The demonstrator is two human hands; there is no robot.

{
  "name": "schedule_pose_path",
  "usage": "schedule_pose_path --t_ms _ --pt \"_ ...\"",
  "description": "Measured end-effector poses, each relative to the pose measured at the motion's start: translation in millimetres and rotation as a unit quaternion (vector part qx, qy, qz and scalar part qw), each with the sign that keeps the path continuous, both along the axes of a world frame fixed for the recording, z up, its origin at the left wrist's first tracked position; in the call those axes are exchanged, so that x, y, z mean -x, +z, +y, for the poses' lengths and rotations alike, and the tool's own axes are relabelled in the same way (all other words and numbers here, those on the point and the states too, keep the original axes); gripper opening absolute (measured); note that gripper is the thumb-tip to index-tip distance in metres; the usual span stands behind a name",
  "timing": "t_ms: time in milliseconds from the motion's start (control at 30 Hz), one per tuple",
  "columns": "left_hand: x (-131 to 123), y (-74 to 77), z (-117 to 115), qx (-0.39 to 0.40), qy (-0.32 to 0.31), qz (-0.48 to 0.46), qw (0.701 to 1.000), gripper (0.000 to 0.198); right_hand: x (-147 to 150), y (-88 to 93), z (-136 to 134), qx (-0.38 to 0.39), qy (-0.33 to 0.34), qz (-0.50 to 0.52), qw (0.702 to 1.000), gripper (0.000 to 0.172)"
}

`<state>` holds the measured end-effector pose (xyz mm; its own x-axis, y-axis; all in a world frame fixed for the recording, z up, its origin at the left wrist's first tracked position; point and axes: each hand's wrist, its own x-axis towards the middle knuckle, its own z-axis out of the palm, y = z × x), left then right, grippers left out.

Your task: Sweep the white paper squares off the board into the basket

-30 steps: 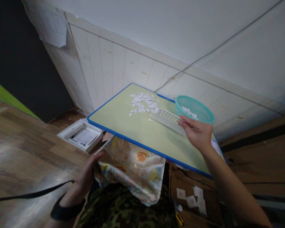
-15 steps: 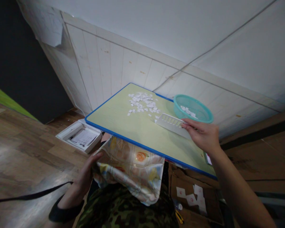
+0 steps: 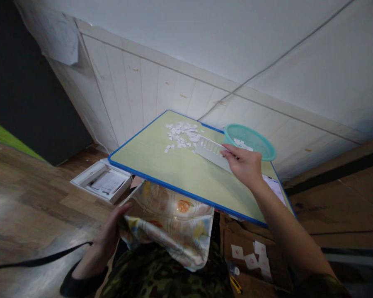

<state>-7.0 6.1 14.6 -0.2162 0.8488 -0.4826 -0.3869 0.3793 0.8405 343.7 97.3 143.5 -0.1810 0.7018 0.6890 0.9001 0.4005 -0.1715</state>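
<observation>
In my right hand (image 3: 244, 165) is a white slotted plastic strip (image 3: 209, 154), pinched near its right end. Its far end stands on the yellow tabletop (image 3: 155, 153), at the edge of a scatter of small white paper pieces (image 3: 183, 133). Just behind that hand sits a turquoise plastic basket (image 3: 251, 138) with more white pieces (image 3: 242, 144) in it. Below the table's front edge, my left hand (image 3: 113, 223) grips the left side of a fruit-printed cloth (image 3: 180, 223), which sags like a pouch over my lap. Part of the left fingers is hidden behind the cloth.
An open white box (image 3: 102, 182) lies on the wooden floor to the left. At lower right, a cardboard box (image 3: 245, 285) holds several printed cards (image 3: 251, 260) and a yellow-handled tool (image 3: 235, 284). A white sheet (image 3: 274, 187) lies by my right forearm.
My right hand has moved left with the slotted strip, whose end now reaches the paper scatter and covers part of it. The left hand keeps its hold on the cloth.
</observation>
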Motion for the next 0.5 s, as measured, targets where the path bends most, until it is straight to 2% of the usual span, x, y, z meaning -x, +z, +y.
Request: schedule_pose_path --t_ms 300,400,500 --pt "-1 3.6 1 0.017 0.005 -0.003 1.000 0.021 -29 7.3 -5 -0.003 -0.061 -0.046 0.997 0.025" --pt "-2 4.5 0 0.014 0.012 -0.005 1.000 0.022 -23 7.9 -5 -0.026 -0.082 -0.024 0.996 0.026" --pt "-2 4.2 0 0.014 0.003 -0.004 1.000 0.019 -3 7.5 -1 -0.029 -0.089 -0.013 0.996 0.027"
